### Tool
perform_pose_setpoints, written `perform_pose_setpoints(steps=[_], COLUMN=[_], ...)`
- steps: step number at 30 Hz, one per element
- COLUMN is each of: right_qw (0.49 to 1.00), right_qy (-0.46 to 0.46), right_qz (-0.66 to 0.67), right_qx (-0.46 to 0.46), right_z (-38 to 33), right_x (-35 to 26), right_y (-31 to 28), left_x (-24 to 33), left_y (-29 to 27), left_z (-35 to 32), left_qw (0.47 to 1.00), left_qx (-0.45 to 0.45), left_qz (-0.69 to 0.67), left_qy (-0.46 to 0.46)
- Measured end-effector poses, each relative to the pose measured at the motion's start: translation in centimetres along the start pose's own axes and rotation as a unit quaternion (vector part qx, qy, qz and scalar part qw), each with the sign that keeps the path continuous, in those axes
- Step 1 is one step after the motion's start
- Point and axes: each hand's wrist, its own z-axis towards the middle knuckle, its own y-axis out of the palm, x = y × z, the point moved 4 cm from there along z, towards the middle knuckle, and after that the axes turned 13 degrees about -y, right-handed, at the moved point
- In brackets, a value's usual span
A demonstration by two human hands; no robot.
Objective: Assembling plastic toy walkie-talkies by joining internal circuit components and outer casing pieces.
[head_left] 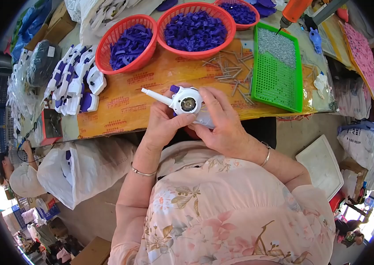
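Note:
Both hands hold a white round plastic part (194, 95) above the near edge of the table. It has a dark round opening with metal-looking innards in its face and a thin white spout-like stem (154, 94) pointing left. A small purple piece (174, 89) sits on its upper left side. Closed around its left and lower side, my left hand (161, 123) presses its thumb near the opening. My right hand (223, 121) grips the right side, where a clear plastic portion (204, 118) shows between the fingers. The underside is hidden by the hands.
Red baskets (194, 55) of purple plastic pieces stand at the back. Right of them, a green tray (275, 81) holds small metal screws; long metal pins (233, 70) lie beside it. An orange power screwdriver (292, 12) hangs over the tray. White-and-purple assemblies (73, 84) are stacked left.

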Motion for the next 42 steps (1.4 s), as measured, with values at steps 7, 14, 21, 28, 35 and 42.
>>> perform_pose_setpoints(steps=[7,14,21,28,35,42], right_qw=[0.999,1.000,0.996,0.992,0.967,0.830], right_qy=[0.019,-0.002,-0.046,-0.095,0.085,0.244], right_qz=[0.032,-0.026,-0.068,-0.069,0.209,0.496], right_qx=[-0.003,-0.009,0.019,0.039,0.118,0.072], right_z=[0.5,0.4,-0.2,-0.3,0.2,-0.4], right_x=[0.2,-0.1,0.3,0.5,2.0,3.1], right_y=[-0.2,-0.3,0.2,0.5,-1.0,-0.3], left_x=[0.1,0.0,-0.4,-0.4,0.7,0.7], left_y=[-0.1,0.0,0.1,0.0,-1.1,-1.7], left_z=[0.2,0.1,0.0,-0.3,-0.2,-0.5], left_qw=[0.998,0.997,0.999,0.999,0.981,0.981], left_qx=[-0.001,-0.004,-0.009,0.017,0.039,0.042], left_qz=[-0.054,-0.068,-0.044,-0.040,-0.183,-0.188], left_qy=[-0.031,-0.034,-0.010,0.014,0.050,0.006])
